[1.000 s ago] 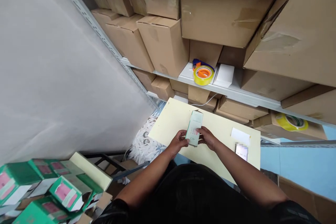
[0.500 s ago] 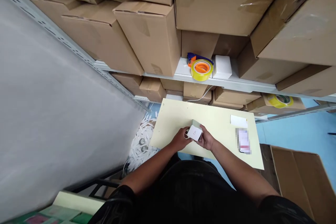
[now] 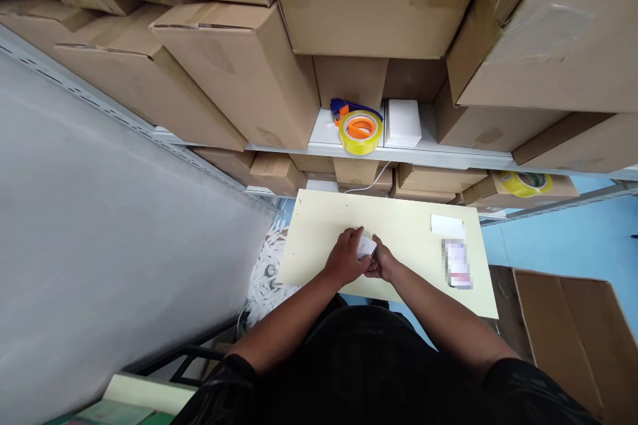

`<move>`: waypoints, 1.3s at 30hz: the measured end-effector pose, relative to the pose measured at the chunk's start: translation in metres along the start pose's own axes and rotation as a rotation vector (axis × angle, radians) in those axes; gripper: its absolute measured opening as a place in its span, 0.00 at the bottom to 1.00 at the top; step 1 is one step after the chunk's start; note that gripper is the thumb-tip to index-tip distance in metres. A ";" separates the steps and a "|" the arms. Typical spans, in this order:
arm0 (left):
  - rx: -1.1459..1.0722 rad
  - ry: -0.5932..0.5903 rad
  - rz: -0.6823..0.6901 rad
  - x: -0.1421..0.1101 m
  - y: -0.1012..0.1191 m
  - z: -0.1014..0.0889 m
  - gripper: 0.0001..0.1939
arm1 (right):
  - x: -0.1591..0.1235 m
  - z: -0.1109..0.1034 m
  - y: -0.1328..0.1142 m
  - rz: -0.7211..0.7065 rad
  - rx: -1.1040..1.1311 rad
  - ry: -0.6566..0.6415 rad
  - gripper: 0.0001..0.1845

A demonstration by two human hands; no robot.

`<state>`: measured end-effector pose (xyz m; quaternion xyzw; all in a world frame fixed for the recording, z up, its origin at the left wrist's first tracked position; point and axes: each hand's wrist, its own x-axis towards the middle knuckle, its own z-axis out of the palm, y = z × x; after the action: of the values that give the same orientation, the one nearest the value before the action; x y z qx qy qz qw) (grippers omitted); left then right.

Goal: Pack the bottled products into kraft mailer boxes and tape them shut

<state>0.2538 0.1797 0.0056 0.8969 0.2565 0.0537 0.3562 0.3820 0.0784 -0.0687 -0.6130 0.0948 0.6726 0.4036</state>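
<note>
Left hand (image 3: 345, 257) has shifted over the box (image 3: 366, 247), both hands (image 3: 383, 261) curled around it.

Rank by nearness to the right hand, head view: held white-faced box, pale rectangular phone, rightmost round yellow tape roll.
1. White-faced box: against the right hand.
2. Phone: right, on tabletop.
3. Yellow tape roll: farther right, beyond tabletop.

The left hand (image 3: 345, 256) and right hand (image 3: 383, 261) hide most of the small box (image 3: 367, 247); the marking on its end is too small to read. On the right, the phone (image 3: 457, 265) is blurred. The top edge cuts off the large carton (image 3: 369, 10), the bottom edge the green packaging (image 3: 118, 412) at near left.
</note>
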 end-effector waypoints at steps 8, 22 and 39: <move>0.374 -0.242 0.332 0.065 0.029 -0.022 0.34 | -0.014 -0.037 0.005 -0.166 -0.319 0.217 0.23; 0.454 -0.339 0.482 0.091 0.018 -0.038 0.13 | -0.021 -0.052 -0.044 -0.691 -0.709 0.254 0.44; 0.102 -0.155 0.057 0.075 0.012 -0.037 0.21 | -0.021 -0.037 -0.035 -0.687 -0.669 0.283 0.44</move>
<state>0.3132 0.2318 0.0347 0.9223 0.2048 -0.0186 0.3273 0.4314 0.0694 -0.0458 -0.7899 -0.2797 0.4046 0.3663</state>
